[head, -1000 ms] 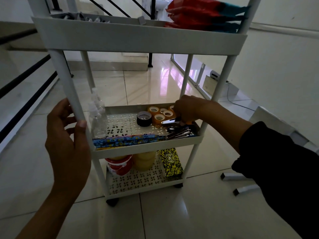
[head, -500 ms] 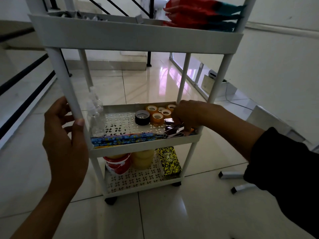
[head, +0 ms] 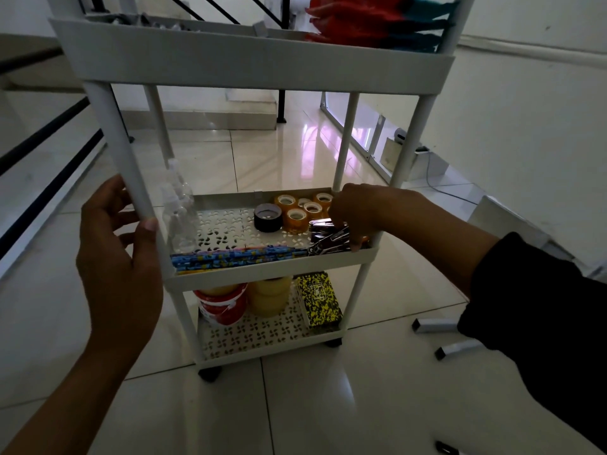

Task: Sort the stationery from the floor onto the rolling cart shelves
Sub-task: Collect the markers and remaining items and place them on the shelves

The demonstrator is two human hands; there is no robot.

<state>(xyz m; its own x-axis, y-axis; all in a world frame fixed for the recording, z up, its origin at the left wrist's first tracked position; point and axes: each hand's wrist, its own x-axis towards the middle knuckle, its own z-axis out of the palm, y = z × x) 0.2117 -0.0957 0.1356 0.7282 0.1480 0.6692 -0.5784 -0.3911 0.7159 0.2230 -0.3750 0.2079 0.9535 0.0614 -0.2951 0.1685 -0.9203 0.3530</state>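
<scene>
Two hands share the work; your left hand (head: 121,254) wraps the cart post (head: 131,172) to steady it; your right hand (head: 358,218) curls over the staplers (head: 328,234), settling them beside the tape rolls (head: 302,208).

Setting: home interior, hallway or landing beside a staircase. Evidence: glossy pale floor tiles (head: 295,405) with visible grout lines; black stair railing (head: 49,152) running along the left and black balusters (head: 210,11) behind; a raised tiled step (head: 216,118) at the back; plain white wall (head: 525,126) on the right; a small white box with a trailing cable (head: 427,162) on the floor by that wall; a white plastic rolling cart (head: 249,60) holding household stationery.
</scene>
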